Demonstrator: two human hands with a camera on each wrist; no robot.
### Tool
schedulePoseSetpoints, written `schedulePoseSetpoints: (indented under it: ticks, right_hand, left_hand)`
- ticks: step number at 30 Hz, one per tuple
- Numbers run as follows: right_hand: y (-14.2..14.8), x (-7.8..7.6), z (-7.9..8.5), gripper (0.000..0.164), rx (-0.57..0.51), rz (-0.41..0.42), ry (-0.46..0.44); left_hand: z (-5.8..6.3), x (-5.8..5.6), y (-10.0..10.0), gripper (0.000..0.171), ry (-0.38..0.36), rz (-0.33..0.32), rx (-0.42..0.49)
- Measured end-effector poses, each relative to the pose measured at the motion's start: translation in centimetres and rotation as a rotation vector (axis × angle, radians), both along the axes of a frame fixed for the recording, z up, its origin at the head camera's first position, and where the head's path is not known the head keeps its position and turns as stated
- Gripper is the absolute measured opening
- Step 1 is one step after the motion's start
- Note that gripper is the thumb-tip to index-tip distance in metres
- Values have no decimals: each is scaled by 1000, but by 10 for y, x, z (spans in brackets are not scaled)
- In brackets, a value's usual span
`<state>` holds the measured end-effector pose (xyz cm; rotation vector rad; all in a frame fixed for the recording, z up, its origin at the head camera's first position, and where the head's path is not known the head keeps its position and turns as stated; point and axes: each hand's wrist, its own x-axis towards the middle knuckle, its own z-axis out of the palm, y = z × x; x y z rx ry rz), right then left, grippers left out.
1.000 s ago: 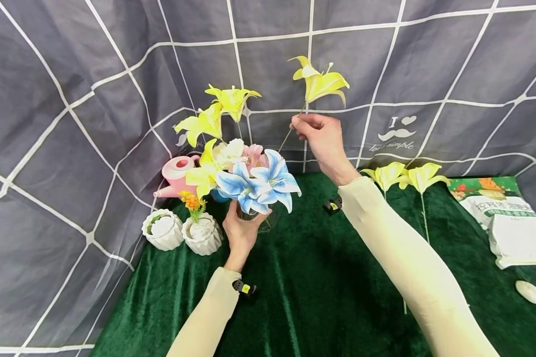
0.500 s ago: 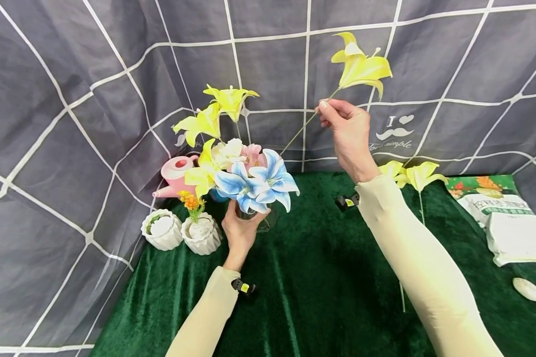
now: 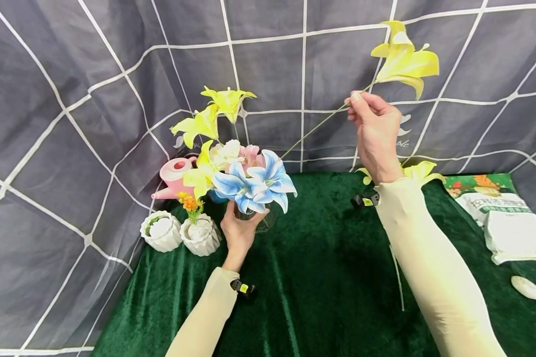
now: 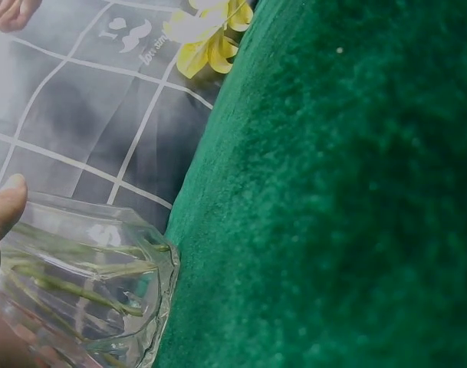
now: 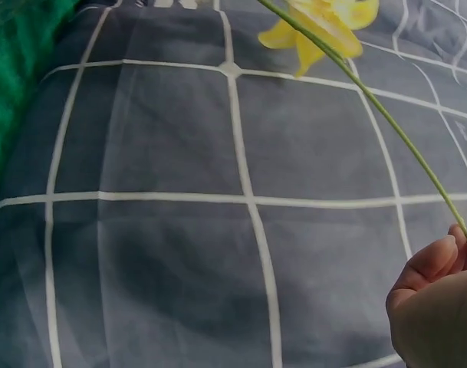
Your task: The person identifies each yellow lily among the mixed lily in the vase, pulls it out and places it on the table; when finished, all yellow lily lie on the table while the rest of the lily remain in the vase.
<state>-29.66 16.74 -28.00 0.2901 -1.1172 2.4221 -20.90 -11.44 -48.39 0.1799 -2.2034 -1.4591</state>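
Behind the glass vase (image 4: 129,234) hangs a grey checked cloth (image 3: 268,74), and the green-covered counter (image 3: 321,277) spreads beneath and around it. Well to the right of the vase lies a white bag (image 3: 518,233). The vase itself carries the bunch: blue lilies (image 3: 272,183) on its near side, white and pink flowers behind them, yellow lilies rising on its left. The watering can (image 3: 178,186) stands to its left, and two white pots (image 3: 202,238) sit on that side too, nearer me. My left hand (image 3: 238,235) is curled round the vase. My right hand (image 3: 377,134), up and to the right of the vase, pinches the stem of a single yellow lily (image 3: 406,64); that stem slopes down behind the blue petals, so I can't tell whether its end is inside the glass. Spare lilies (image 3: 422,173) lie right of the vase, partly behind my arm, and farther right is a pale stone (image 3: 528,287). I'd judge the step in hand as placing this lily; next I'd want the vase steady and the slanting stem guided upright among the others.
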Motion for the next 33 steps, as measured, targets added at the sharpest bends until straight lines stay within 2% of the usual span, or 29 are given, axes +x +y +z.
schedulePoseSetpoints:
  ticks: [9, 13, 18, 22, 26, 29, 33]
  right_hand:
    - [32, 11, 20, 9, -178, -73, 53]
    - [50, 21, 26, 7, -191, -119, 61]
    - [71, 33, 25, 16, -174, -148, 90]
    - [82, 45, 20, 21, -128, -143, 88]
    - [87, 57, 14, 17, -31, -122, 52]
    - [87, 65, 8, 13, 74, -90, 18]
    - [87, 74, -2, 6, 277, -64, -89]
  left_hand:
    - [1, 2, 1, 71, 1, 6, 10]
    - [2, 2, 0, 71, -7, 5, 16]
    - [1, 1, 1, 71, -12, 3, 25]
    - [1, 0, 1, 72, -12, -1, 21]
    - [2, 1, 1, 72, -17, -1, 21]
    - [3, 2, 1, 72, -23, 2, 15]
    - [3, 3, 2, 71, -25, 4, 8]
